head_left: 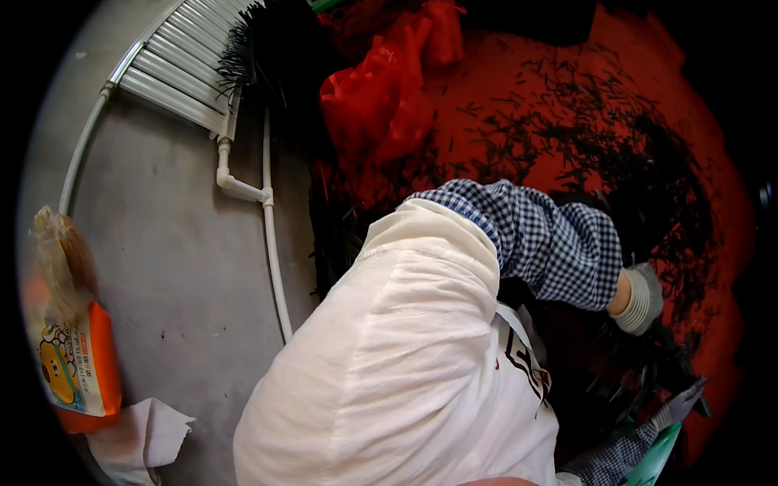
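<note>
My left arm, in a white shirt and a blue-and-white checked sleeve cover (559,243), reaches across to the right. It ends in my left hand (644,300), in a pale knitted glove, beside dark strips on a red surface (559,69); its fingers are turned away and hidden. At the lower right is my right hand (679,405), gloved too, small and dim. Its fingers look closed by a dark piece that I cannot make out. Many short black strips (527,134) lie scattered over the red surface, thickest near both hands.
Crumpled red sheeting (381,97) lies at the top, beside a black bristly bundle (239,53). A white pipe rack (182,61) stands at upper left. On the grey floor (186,267) are an orange package (101,364) and white paper (146,437). A green edge (655,458) shows at lower right.
</note>
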A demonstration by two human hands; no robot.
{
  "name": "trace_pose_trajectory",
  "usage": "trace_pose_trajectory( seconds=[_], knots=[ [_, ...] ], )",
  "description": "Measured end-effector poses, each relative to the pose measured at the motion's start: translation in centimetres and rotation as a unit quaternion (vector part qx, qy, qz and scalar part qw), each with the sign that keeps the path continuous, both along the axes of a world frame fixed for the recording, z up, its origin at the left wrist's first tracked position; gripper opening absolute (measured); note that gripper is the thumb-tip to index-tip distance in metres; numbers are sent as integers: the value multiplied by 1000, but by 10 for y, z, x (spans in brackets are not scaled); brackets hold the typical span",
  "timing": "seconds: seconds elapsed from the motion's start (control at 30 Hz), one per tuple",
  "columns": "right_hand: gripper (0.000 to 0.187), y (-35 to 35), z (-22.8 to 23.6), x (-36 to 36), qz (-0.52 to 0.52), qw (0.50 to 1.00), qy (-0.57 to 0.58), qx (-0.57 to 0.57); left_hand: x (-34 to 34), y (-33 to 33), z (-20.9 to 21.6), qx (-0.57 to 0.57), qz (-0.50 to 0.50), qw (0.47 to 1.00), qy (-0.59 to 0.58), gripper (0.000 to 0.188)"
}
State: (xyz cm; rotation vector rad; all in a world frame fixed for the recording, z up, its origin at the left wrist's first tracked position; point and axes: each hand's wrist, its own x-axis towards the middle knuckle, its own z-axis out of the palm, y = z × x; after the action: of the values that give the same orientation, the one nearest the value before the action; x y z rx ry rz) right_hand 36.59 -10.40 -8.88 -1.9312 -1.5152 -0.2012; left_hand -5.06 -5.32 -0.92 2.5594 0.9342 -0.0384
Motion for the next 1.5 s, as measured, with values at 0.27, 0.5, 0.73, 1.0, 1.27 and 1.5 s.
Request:
trace_pose_trajectory(
  seconds=[0.27,0.5,0.73,1.0,1.27,1.5],
  knots=[
    [47,78,2,2,115,993,-26,2,-8,-53,35,-130,1,991,40,41],
    [37,-22,34,-126,211,959,171,-86,9,70,131,-190,-89,965,-155,58],
    [24,-51,80,-148,180,820,538,74,102,167,39,-35,-77,993,-80,55],
    [40,-94,9,-94,-54,827,551,-100,148,54,-12,187,76,979,-29,98],
    [46,-119,-31,-129,-28,806,579,-115,105,58,-29,53,55,996,38,96],
    [53,-134,-10,-154,63,933,353,-14,103,40,-31,41,68,995,58,98]
  ],
)
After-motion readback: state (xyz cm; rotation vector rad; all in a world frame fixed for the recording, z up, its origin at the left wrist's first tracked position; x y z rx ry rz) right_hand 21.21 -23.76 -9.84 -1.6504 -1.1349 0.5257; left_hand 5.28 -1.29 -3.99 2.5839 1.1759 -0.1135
